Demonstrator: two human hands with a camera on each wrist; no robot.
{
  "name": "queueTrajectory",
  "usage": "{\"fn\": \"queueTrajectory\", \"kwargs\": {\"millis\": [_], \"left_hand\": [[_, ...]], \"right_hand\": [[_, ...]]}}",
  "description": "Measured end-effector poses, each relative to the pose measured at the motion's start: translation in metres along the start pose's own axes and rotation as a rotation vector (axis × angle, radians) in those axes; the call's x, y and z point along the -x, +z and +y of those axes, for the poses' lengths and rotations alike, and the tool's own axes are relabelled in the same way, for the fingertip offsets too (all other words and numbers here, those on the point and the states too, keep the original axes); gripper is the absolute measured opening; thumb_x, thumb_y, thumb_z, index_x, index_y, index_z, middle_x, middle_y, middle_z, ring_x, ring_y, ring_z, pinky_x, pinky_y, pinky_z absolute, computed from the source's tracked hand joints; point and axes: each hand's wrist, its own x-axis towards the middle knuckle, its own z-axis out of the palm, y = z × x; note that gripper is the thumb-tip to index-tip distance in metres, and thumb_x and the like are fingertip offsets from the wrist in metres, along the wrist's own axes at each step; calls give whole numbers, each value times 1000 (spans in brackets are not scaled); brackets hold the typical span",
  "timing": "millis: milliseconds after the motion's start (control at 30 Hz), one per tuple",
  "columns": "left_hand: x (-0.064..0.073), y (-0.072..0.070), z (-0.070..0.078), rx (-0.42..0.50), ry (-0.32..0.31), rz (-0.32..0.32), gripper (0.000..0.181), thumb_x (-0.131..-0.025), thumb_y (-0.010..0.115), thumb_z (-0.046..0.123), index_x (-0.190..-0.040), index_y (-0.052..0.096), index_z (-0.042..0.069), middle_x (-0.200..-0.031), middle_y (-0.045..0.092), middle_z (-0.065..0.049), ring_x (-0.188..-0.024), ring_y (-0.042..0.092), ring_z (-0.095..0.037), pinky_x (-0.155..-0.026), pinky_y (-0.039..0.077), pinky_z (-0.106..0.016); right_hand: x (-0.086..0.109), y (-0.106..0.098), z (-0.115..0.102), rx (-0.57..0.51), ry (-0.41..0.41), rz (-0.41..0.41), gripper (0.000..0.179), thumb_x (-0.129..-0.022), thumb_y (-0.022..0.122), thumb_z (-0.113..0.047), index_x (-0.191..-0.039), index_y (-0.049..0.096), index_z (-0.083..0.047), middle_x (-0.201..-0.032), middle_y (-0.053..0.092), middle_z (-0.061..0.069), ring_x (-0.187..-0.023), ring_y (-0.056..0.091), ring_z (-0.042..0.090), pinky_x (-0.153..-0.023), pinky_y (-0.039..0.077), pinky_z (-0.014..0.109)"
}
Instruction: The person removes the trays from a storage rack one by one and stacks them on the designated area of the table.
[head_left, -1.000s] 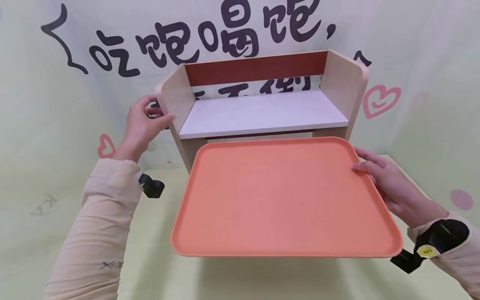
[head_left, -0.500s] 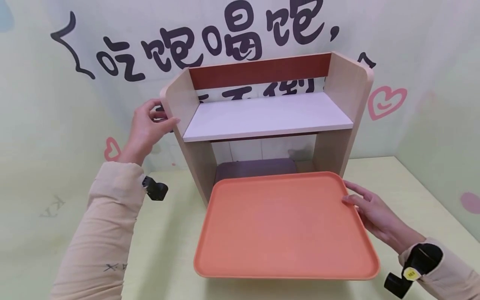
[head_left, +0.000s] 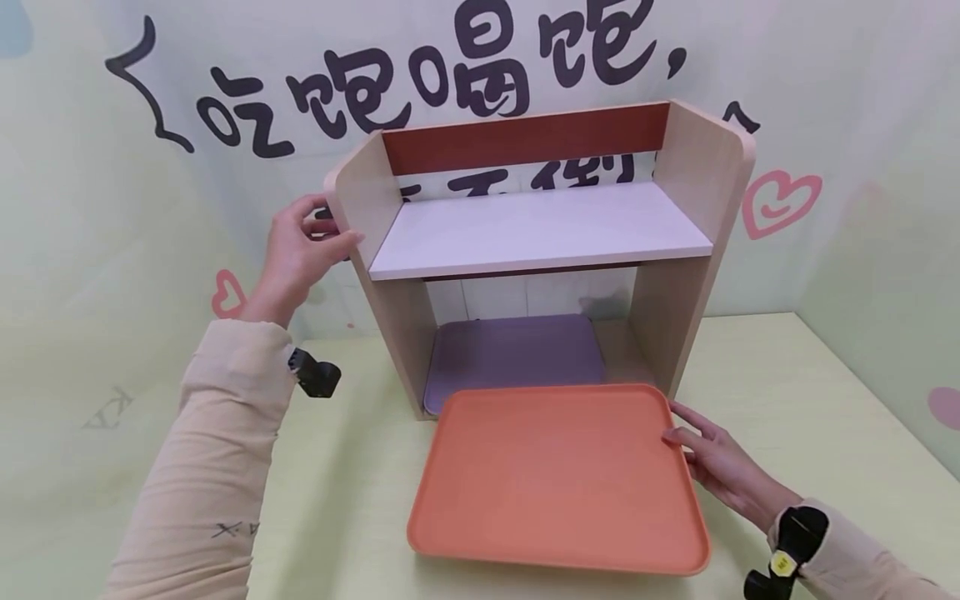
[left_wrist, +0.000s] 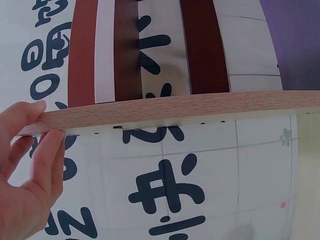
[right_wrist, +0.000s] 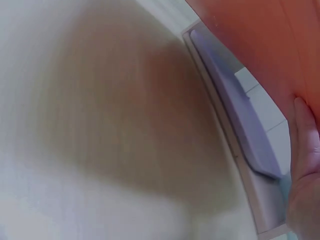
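My right hand [head_left: 723, 467] grips the right edge of an orange tray [head_left: 558, 483], thumb on top and fingers beneath. The tray hangs above the table in front of a small wooden shelf unit [head_left: 686, 200]; its shadow shows in the right wrist view. With thumb and fingers, my left hand [head_left: 300, 254] pinches the unit's left side panel, seen edge-on as a wooden board [left_wrist: 165, 107] in the left wrist view. A purple tray [head_left: 517, 354] lies on the unit's bottom board, toward the left, its front partly hidden by the orange tray.
The unit has a white upper shelf [head_left: 540, 229] and a red back strip [head_left: 525, 137]. It stands on a pale table [head_left: 780, 375] near a wall sheet printed with dark characters [head_left: 491, 58]. A wall sheet also runs along the right side.
The orange tray, held by my right hand, has moved down and away from the upper shelf, uncovering the purple tray. My left hand keeps its hold on the side panel.
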Motion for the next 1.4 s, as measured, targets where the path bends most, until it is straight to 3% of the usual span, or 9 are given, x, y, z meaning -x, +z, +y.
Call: {"fn": "queueTrajectory", "kwargs": {"millis": [167,500,800,1033,1233,1400], "left_hand": [[1,1,-1,10,-1,16,57,-79,65,26,-131,42,20,-118,48,-10,-100,49,-21,-84,47,-32],[-1,2,-2,21,-11,9,57,-78,66,27,-130,43,21,-118,48,-11,-100,50,-21,-84,47,-33],[0,1,-2,28,-7,10,55,-79,66,25,-129,44,18,-115,49,-12,-98,50,-21,-83,47,-35],[0,1,-2,29,-3,9,56,-78,66,27,-129,44,19,-116,49,-11,-98,50,-20,-83,47,-33],[0,1,-2,27,-4,5,58,-78,67,28,-130,43,20,-119,48,-11,-99,50,-20,-83,47,-32],[-1,2,-2,26,-3,-3,57,-79,66,26,-130,43,19,-117,49,-12,-98,50,-20,-83,47,-34]], "right_hand": [[-7,-2,12,12,25,14,71,-90,50,-15,-143,3,-13,-93,61,-1,-71,61,10,-60,50,17],[-16,0,31,-2,20,-61,71,-90,48,-11,-142,1,-10,-88,61,1,-69,60,10,-59,50,19],[-23,2,39,0,22,-125,72,-90,48,-9,-142,-2,-9,-94,60,1,-73,58,8,-56,47,17],[-29,1,40,-11,55,-174,73,-90,48,-8,-142,-3,-10,-96,59,3,-77,57,9,-61,49,19],[-31,2,37,85,61,-169,73,-90,49,-8,-142,-2,-6,-94,60,6,-72,58,10,-60,50,20],[-31,4,34,231,29,-137,70,-89,49,-8,-140,2,2,-91,61,8,-71,60,13,-62,52,26]]}}
